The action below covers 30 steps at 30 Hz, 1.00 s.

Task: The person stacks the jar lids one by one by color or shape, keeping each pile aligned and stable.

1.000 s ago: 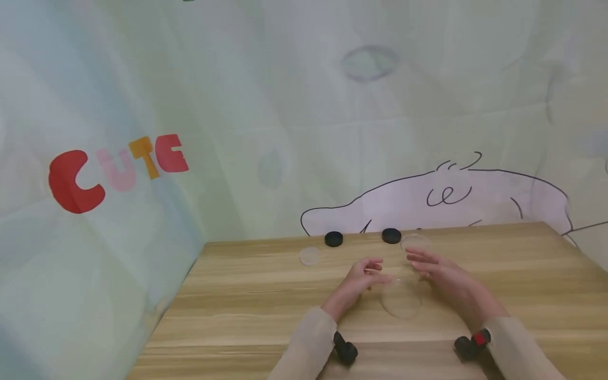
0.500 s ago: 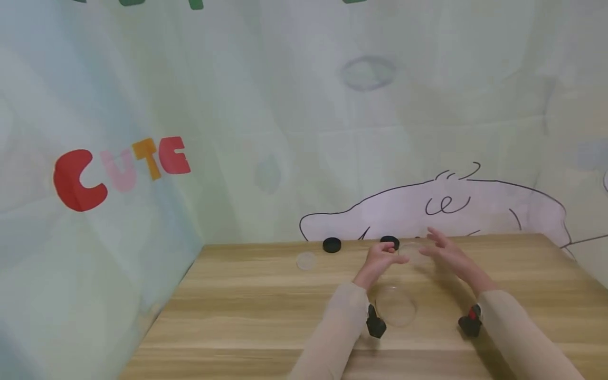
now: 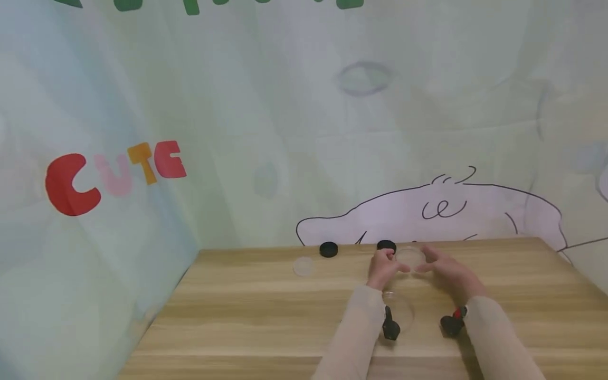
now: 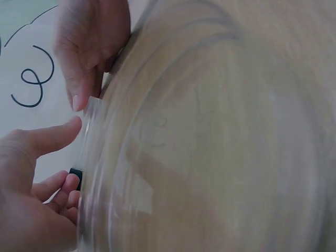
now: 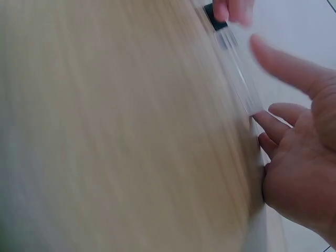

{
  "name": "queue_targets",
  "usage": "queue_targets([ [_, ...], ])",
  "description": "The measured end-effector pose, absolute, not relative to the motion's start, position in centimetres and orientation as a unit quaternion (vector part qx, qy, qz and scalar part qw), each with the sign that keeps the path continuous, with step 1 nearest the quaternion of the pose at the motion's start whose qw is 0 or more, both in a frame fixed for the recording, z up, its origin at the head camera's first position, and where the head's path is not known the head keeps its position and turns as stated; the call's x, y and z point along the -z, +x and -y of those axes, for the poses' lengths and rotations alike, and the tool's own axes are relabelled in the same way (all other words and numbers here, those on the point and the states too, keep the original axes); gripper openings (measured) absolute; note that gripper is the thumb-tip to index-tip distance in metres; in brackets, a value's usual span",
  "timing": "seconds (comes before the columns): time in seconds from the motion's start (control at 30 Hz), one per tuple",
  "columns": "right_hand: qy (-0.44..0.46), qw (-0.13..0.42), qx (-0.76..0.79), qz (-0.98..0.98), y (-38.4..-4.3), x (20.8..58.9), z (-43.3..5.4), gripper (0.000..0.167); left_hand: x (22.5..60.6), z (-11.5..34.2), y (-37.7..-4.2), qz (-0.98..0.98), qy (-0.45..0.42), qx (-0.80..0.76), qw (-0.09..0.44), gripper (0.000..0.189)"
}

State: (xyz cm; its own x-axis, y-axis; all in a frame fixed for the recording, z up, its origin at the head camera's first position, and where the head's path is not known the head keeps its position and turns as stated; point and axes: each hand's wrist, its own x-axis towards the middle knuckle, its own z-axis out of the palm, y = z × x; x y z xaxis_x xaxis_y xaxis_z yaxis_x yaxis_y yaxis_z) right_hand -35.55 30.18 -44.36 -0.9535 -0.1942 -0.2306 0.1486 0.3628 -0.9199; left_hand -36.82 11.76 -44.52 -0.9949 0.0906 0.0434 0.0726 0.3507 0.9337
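Observation:
At the table's far side, my left hand (image 3: 385, 268) and my right hand (image 3: 448, 266) lie on either side of a clear round shallow dish (image 3: 410, 258). In the right wrist view the fingertips of my right hand (image 5: 304, 157) touch or nearly touch the dish (image 5: 239, 73), its thumb standing apart. The left wrist view has my left hand (image 4: 37, 184) beside the dish (image 4: 92, 123), thumb stretched out and other fingers loosely bent. Neither hand grips it. A larger clear round container (image 3: 407, 311) sits nearer, partly behind the left forearm; it fills much of the left wrist view.
Two black round caps or discs stand along the back edge, one (image 3: 328, 249) to the left and one (image 3: 387, 246) by my left hand. A small clear disc (image 3: 303, 266) lies left on the wooden table (image 3: 247, 316). A printed cloth (image 3: 266, 158) hangs behind.
Both hands have reached forward from above the large clear container to the farther dish, and have come closer together around it. The head view has tilted up slightly.

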Motion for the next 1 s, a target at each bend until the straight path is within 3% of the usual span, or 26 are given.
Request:
queue_targets([
  [0.1, -0.036, 0.145, 0.563, -0.812, -35.8, 44.2, -29.8, 0.112, 44.4, -12.0, -37.1, -0.842, 0.053, -0.536, -0.01, 0.056],
  [0.23, -0.081, 0.131, 0.589, -0.793, -35.6, 44.7, -29.3, 0.1, 44.6, -12.1, -37.0, -0.849, 0.04, -0.527, -0.015, 0.047],
  [0.37, -0.054, 0.132, 0.614, -0.777, -35.1, 45.5, -28.8, 0.095, 45.3, -12.2, -36.7, -0.865, 0.033, -0.499, -0.032, 0.04],
  [0.5, -0.017, 0.131, 0.615, -0.777, -35.0, 45.4, -29.0, 0.102, 45.4, -12.7, -36.9, -0.882, 0.038, -0.467, -0.048, 0.037],
  [0.7, -0.01, 0.136, 0.572, -0.809, -35.2, 44.9, -29.2, 0.102, 44.7, -12.2, -36.7, -0.874, 0.048, -0.483, -0.007, 0.045],
  [1.0, -0.057, 0.097, 0.484, -0.868, -35.4, 43.8, -29.9, 0.078, 43.2, -11.2, -36.8, -0.804, 0.077, -0.588, 0.043, 0.034],
])
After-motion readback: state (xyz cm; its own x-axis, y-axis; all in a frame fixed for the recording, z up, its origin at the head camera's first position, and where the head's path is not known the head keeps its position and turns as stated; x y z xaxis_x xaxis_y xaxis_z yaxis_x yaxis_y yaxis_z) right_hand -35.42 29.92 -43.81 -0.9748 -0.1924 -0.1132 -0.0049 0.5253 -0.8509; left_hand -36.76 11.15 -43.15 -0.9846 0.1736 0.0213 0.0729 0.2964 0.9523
